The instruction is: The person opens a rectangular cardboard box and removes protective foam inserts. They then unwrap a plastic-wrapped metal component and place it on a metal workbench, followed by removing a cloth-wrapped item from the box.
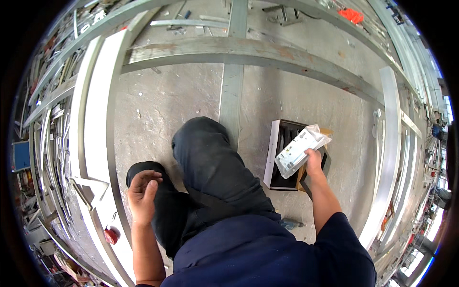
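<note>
My right hand grips the lower right side of a plastic-wrapped white plate. Small holes and marks show on the plate through the clear, crinkled bag; its exact kind I cannot tell. Beneath it lies an opened box with a white side and a dark, moulded inside, partly hidden by the plate. Over my bent left leg, beside the white beam, my left hand is held up. Its fingers are loosely curled with the thumb apart, and nothing is in it.
A long white beam runs along my left, bearing a metal bracket and a red tape measure-like object. Steel beams cross ahead, and a silvery profile stands at right. A drill-like tool lies by my hip.
</note>
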`<state>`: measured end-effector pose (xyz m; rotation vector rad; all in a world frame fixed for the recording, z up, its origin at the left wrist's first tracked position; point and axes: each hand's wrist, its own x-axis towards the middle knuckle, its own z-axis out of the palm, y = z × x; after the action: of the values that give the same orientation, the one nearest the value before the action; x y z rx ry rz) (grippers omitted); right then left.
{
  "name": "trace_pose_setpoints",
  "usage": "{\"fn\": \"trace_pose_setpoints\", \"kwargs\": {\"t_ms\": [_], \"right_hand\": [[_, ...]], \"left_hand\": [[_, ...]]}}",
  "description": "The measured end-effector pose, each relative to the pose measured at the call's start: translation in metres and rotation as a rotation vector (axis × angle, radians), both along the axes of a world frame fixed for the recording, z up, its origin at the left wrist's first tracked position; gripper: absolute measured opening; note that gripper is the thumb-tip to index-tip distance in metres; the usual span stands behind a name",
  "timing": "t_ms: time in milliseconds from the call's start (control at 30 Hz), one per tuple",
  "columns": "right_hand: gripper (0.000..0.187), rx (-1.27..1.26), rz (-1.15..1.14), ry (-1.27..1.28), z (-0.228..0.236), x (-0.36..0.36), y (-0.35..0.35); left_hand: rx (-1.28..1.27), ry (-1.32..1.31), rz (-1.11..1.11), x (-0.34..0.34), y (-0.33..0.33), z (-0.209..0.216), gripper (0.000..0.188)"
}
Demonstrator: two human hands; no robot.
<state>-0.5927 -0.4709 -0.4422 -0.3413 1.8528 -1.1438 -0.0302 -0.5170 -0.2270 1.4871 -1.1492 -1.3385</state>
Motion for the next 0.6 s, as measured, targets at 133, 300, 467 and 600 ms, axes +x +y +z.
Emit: {"fn": "trace_pose_setpoints", "kwargs": {"t_ms": [133, 300, 467, 600], "right_hand": [[0.053, -0.334, -0.093, -0.282, 0.071, 0.037, -0.028], [0.053, -0.524, -0.086, -0.641, 0.173, 0.129, -0.035], [0.052, -0.421, 0.11, -0.63, 0.223, 0.24, -0.027], [0.047, -0.327, 0.395, -0.749, 0.222, 0.319, -0.027]], "left_hand": [[-0.031, 0.192, -0.066, -0.005, 0.035, 0.007, 0.019], [0.014, 0.182, -0.242, -0.007, 0.063, 0.011, 0.02], [-0.004, 0.39, -0.381, -0.014, 0.071, 0.016, 0.029], [0.159, 0.483, -0.3, -0.026, 0.074, 0.006, 0.047]]}}
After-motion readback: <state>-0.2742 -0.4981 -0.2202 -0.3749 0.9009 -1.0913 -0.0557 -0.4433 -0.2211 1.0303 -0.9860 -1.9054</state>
